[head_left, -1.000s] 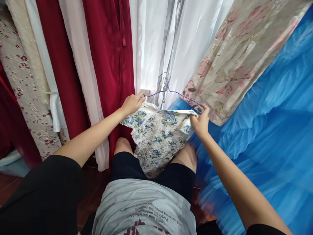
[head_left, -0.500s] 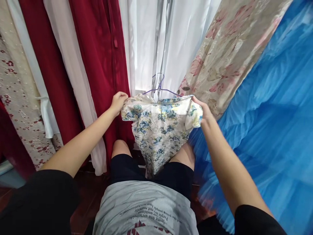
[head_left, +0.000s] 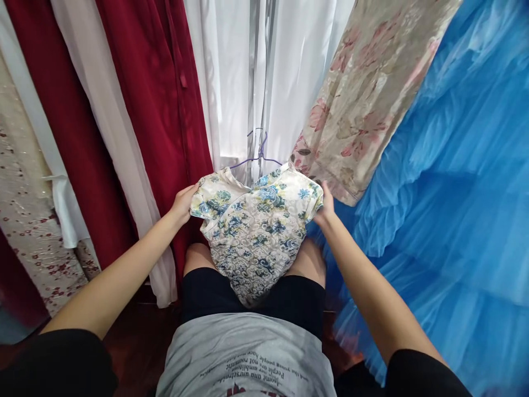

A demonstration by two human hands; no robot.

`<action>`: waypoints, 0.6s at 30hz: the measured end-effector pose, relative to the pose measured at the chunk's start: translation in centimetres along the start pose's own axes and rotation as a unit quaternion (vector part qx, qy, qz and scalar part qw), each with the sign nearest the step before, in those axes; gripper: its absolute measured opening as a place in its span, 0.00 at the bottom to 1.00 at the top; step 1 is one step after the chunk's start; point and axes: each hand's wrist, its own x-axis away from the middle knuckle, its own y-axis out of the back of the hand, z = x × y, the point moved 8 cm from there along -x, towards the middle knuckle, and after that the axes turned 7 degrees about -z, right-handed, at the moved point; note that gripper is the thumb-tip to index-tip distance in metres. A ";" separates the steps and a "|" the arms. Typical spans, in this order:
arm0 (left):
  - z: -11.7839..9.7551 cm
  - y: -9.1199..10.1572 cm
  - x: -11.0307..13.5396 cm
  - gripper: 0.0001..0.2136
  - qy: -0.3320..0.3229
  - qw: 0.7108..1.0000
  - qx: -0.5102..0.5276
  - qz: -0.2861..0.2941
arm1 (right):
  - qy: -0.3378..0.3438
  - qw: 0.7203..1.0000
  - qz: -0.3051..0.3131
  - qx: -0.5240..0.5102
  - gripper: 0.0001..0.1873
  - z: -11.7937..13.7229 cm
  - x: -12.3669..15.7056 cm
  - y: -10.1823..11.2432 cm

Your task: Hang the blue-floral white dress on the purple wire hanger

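Note:
A short-sleeved floral dress (head_left: 258,231), off-white with blue and yellow flowers, hangs in front of my legs. Its neck sits on a thin purple hanger (head_left: 257,159), whose hook points up. My left hand (head_left: 182,205) is closed on the edge of the sleeve at the left. At the opposite sleeve, my right hand (head_left: 325,203) grips the hem, with most of its fingers hidden behind the cloth. The dress is spread between both hands, and its lower part narrows and drops out of sight between my thighs.
White curtain-like fabric (head_left: 289,71) hangs behind the hanger. Dark red cloth (head_left: 152,82) and pale pink cloth (head_left: 103,110) hang at the left. A beige floral garment (head_left: 363,94) and a wide blue tulle skirt (head_left: 454,220) fill the right. Dark floor (head_left: 144,353) shows below.
Both hands have moved lower, from the shoulders to the outer sleeve edges. The dress front now faces up more, and its sleeves are spread and tilted downward.

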 end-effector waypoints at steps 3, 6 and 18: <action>-1.9 0.3 0.0 0.13 -0.027 0.999 0.007 -0.029 | -0.041 0.998 0.004 -0.043 0.37 0.6 0.4 1.1; -6.5 -1.0 -0.7 0.15 -0.111 0.994 -0.013 -0.014 | -0.079 0.988 -0.016 -0.134 0.21 2.2 -0.5 0.9; -7.4 -10.3 7.2 0.40 -0.472 0.704 -0.500 0.177 | 0.109 0.981 -0.055 -0.150 0.19 8.7 15.2 -0.6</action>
